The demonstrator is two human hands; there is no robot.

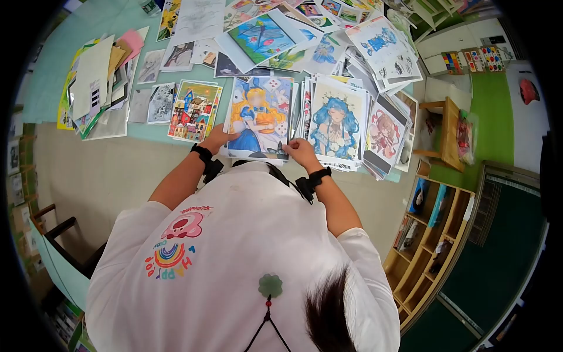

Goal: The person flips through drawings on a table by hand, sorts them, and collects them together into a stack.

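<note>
Left hand (217,139) and right hand (302,152) grip the rectangular multicoloured paper print of a yellow-haired figure (260,114) by its sides, upper centre of frame. Rectangular blue-haired-figure paper print (338,120) lies just right.

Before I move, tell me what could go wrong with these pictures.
1. The yellow-haired figure picture might crease: the left grip is at its left edge and the right grip at its lower right corner, so an uneven pull could bend it.
2. The blue-haired figure picture lies atop an uneven pile close beside the right grip; a nudge might send sheets sliding, perhaps off the nearby edge of the table.
</note>
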